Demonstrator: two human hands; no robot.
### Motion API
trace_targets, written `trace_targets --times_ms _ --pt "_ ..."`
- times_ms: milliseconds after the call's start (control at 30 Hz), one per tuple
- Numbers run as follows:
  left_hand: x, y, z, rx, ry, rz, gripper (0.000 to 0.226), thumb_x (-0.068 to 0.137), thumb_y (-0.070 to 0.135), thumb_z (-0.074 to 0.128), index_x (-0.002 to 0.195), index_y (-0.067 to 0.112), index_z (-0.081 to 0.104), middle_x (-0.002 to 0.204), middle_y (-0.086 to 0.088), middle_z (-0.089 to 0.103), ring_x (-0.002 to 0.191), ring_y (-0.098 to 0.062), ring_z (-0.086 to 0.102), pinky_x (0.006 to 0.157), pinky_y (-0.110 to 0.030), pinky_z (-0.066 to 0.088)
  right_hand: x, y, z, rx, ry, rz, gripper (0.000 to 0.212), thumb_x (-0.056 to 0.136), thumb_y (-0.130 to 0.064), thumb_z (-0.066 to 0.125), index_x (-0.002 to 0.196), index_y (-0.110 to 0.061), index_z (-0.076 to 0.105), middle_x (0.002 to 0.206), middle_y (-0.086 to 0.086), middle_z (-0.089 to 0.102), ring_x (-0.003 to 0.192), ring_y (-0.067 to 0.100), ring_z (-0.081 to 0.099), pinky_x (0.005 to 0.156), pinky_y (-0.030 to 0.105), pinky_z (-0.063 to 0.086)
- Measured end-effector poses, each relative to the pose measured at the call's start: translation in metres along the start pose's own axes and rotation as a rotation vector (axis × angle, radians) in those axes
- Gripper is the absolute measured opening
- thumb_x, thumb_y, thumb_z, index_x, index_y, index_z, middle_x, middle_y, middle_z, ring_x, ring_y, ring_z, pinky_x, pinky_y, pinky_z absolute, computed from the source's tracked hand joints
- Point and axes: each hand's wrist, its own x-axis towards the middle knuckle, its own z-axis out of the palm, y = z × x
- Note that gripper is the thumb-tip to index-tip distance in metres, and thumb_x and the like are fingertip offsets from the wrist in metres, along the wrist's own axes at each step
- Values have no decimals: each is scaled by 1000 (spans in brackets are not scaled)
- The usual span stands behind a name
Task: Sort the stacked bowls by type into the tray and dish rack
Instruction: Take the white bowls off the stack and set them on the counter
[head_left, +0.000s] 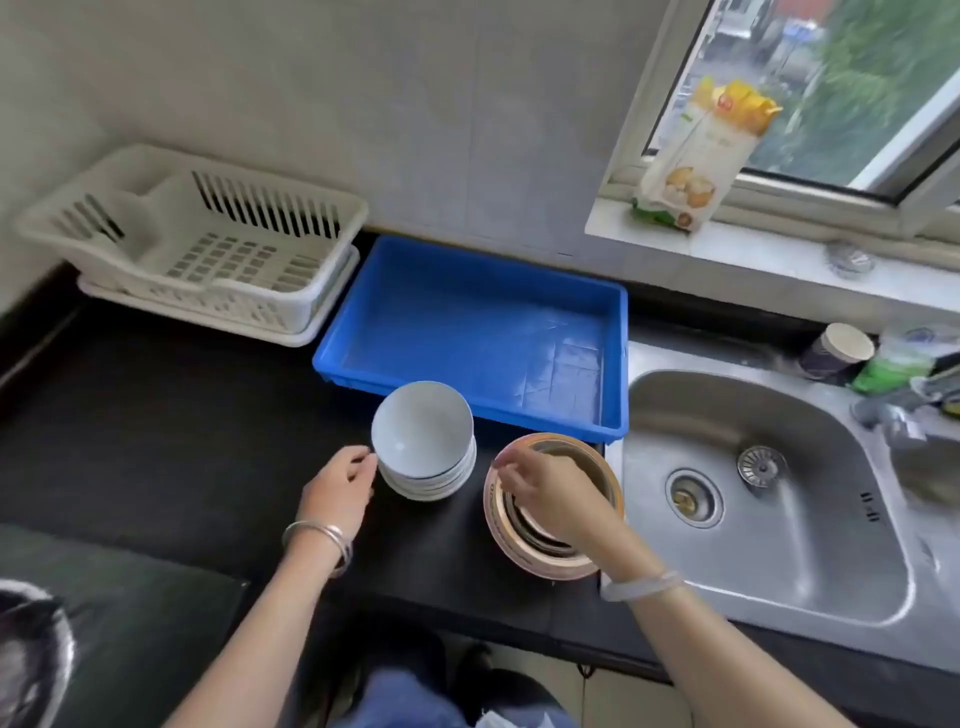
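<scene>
Judging progress: the sorting looks barely begun, if at all; nothing has yet reached either container.
Blue tray (616, 364): sits at the back of the dark counter (156, 426), just beside the sink (769, 499); its floor is bare, no bowl inside.
Dish rack (332, 218): white, left of the tray against the wall; no bowl in it either.
White bowls (423, 441): a stack of plain pale bowls stands on the counter just in front of the tray's near edge.
Patterned bowls (597, 561): a second stack with brown-banded rims stands to the right of the white stack, close to the sink's edge.
Left hand (337, 493): fingers loosely curled, fingertips touching or nearly touching the rim of the white stack; I cannot tell whether it grips.
Right hand (545, 493): reaches into the patterned stack from above, fingers bent at the top bowl's far rim; whether they pinch it is unclear.
Left to do: by my reckoning, every bowl in both stacks has yet to be carried over, one type to the tray, the other to the rack.
</scene>
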Motion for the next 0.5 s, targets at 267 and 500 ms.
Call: trace_targets --times_ms 267,500 --pt "24 14 8 38 22 86 33 91 20 49 123 18 55 120 -7 62 107 -27 59 92 -46 51 70 -39 14 -136 174 66 34 93 -41 49 110 -13 58 100 9 67 91 31 60 68 33 44" --pt "33 6 6 1 26 89 34 92 20 49 125 16 54 116 -6 62 103 -24 60 91 -46 52 85 -56 19 -342 258 22 7 93 -7 46 96 -5 52 92 16 64 71 28 48 61 31 35"
